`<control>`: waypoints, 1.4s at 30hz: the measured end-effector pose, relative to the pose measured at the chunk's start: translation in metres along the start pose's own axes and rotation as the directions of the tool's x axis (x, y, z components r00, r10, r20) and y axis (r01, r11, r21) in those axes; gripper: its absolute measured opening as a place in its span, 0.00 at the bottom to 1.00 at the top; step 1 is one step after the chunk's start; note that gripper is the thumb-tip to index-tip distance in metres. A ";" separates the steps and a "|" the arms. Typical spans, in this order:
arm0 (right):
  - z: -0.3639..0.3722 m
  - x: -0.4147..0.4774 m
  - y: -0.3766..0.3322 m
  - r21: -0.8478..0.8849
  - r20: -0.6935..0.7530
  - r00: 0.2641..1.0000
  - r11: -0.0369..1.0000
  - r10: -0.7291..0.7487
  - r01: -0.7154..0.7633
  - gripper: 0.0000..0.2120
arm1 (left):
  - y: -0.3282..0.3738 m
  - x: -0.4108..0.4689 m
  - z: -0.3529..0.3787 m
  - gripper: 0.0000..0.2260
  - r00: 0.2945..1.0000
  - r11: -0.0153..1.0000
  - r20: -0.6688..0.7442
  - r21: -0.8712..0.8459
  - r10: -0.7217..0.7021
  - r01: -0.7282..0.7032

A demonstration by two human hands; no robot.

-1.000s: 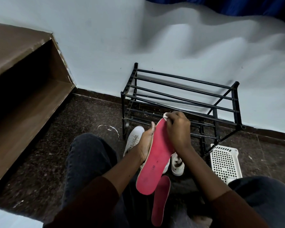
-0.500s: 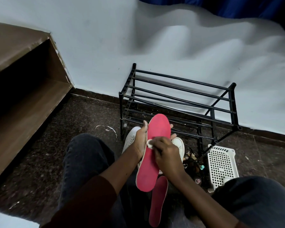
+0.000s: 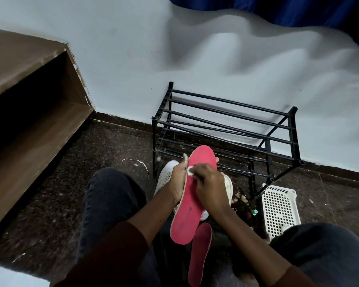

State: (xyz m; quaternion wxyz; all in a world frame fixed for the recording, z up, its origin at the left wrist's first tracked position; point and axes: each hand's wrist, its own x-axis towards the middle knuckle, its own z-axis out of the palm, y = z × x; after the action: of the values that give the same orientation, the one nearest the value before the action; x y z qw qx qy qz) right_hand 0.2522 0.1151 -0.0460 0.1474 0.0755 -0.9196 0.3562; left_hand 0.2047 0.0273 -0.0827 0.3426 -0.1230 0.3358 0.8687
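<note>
1. Head view, the step: likely wiping the red insole [image 3: 190,195] with a small white pad [image 3: 190,170]. Best done in short, firm strokes from toe toward heel, backing the foam from behind against bending.
2. Head view, the grip: left hand [image 3: 177,183] wrapped round the insole's left edge, holding it raised in front of the knees, above the second insole [image 3: 199,251] on the floor [image 3: 112,152]. Right hand [image 3: 209,183] curled, pinching the pad against the upper red face.

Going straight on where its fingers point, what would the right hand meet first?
Probably the left hand, which grips the red insole at its edge, just past the white pad; depth unclear.
</note>
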 end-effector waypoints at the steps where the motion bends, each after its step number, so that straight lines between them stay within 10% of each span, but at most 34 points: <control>1: 0.000 -0.009 -0.001 0.037 0.010 1.000 0.999 -0.012 0.011 0.15 | 0.001 -0.001 0.001 0.34 1.000 1.000 -0.009 0.003 0.014 -0.014; 14: -0.011 0.037 0.018 -0.221 -0.086 0.996 0.975 -0.039 0.019 0.12 | -0.007 -0.003 0.007 0.35 0.997 0.996 -0.043 0.074 0.057 -0.054; 42: 0.000 -0.001 0.015 -0.092 -0.050 0.987 0.985 -0.154 0.149 0.11 | -0.004 -0.010 0.013 0.34 0.995 0.999 -0.092 0.010 0.043 -0.043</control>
State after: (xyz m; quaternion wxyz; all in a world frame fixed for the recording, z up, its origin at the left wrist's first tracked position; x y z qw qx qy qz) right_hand 0.2500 0.1262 -0.0553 0.2035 0.1284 -0.9215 0.3050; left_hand 0.2151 0.0335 -0.0705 0.3085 -0.1542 0.3575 0.8679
